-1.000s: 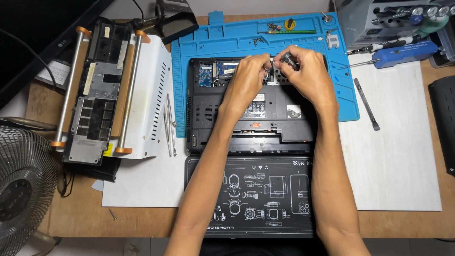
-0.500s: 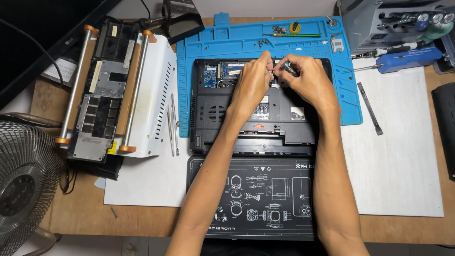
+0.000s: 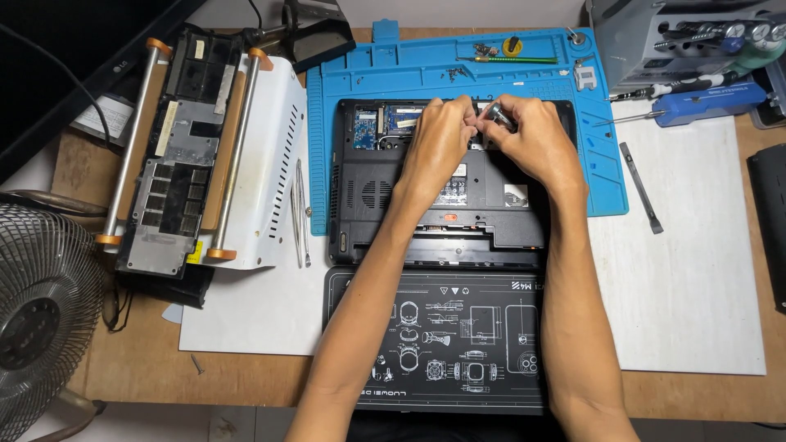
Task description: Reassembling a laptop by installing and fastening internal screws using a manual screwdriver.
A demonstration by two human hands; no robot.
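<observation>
The small silvery tool (image 3: 498,115) sits pinched in the right hand (image 3: 530,143), fingers closed round its knurled body, over the far edge of the opened black laptop base (image 3: 438,184). The left hand (image 3: 438,143) is bunched right beside it, fingertips drawn together at the same spot; whether they clamp a part or only steady the tool, I cannot tell from here. To my eye the tool is light, stiff and a bit slick, best held at its ribbed body. The laptop base looks rigid at the frame but delicate where the circuit boards lie bare in the far left corner, so the plastic edges are the place to grip.

The base lies on a blue work mat (image 3: 385,74) with loose screws along its far trays. Just left lie tweezers (image 3: 300,213) on a white sheet, then a clamped dark panel (image 3: 176,155). A blue-handled screwdriver (image 3: 704,102) and a flat pry tool (image 3: 640,187) lie to the right; a black printed mat (image 3: 438,340) lies nearest.
</observation>
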